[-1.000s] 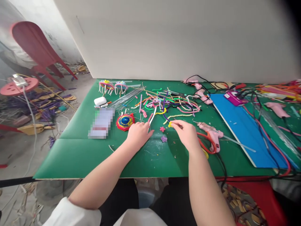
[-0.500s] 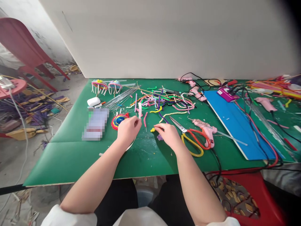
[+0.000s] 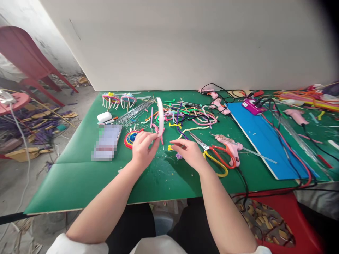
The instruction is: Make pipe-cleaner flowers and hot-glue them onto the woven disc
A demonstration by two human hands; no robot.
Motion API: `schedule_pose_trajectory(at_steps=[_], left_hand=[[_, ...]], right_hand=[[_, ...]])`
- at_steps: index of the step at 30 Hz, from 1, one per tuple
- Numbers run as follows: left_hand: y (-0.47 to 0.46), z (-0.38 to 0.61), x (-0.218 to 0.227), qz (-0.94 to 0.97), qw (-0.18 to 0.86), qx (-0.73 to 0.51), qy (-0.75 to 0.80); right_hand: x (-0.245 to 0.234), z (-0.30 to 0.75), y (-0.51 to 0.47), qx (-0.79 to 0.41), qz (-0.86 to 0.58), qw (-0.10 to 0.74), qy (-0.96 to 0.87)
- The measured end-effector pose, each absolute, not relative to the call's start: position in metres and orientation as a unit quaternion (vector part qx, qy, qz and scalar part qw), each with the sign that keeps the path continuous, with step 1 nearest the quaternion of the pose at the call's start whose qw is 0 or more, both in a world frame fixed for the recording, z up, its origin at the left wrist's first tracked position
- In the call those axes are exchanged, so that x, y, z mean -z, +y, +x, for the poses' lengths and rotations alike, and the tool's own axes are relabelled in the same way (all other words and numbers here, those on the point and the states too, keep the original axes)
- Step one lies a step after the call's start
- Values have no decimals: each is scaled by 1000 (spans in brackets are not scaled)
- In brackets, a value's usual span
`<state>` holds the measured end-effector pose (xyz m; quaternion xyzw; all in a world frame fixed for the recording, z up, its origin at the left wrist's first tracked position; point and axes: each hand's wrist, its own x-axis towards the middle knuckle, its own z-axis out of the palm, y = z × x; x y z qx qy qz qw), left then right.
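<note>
My left hand (image 3: 145, 147) is closed, with thumb and fingers pinching a curved white band (image 3: 160, 116) that looks like a hairband. It rises in an arc above the fingertips. Opposite, my right hand (image 3: 186, 151) has its fingertips pinched at a small yellow flower (image 3: 170, 147), partly covered by a finger. A small purple flower (image 3: 179, 156) shows just under that hand. Scissors (image 3: 212, 150) with orange and yellow handles lie to its right, beside a pink glue gun (image 3: 229, 146). Left of my left hand is a round rainbow-coloured piece (image 3: 129, 139).
Tangled pipe cleaners (image 3: 182, 114) lie behind my hands on the green table (image 3: 87, 187). A phone-like slab (image 3: 107, 143), a white case (image 3: 104, 117) and two decorated bands (image 3: 119, 99) are at left. Rightward are a blue board (image 3: 254, 137), a purple power adapter (image 3: 253, 107) and cables.
My left hand has turned, and the white band now stands higher above its fingertips. The right hand stays by the yellow flower, which shows more. The view has shifted slightly.
</note>
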<state>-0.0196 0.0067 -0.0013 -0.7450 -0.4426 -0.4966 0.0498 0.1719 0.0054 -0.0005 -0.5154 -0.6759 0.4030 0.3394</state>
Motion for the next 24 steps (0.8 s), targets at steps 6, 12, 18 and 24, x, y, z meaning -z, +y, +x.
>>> schedule_pose_trajectory(at_steps=[6, 12, 18, 24], left_hand=[[8, -11, 11, -865, -26, 330, -376], [6, -8, 12, -882, -85, 290, -361], [-1, -6, -1, -846, -214, 362, -329], [-2, -10, -7, -720, -455, 427, -304]], right_hand=[[-4, 170, 3, -510, -465, 389, -610], [2, 178, 10, -477, -504, 448, -564], [4, 177, 11, -449, -537, 405, -588], [3, 169, 7, -416, -527, 312, -672]])
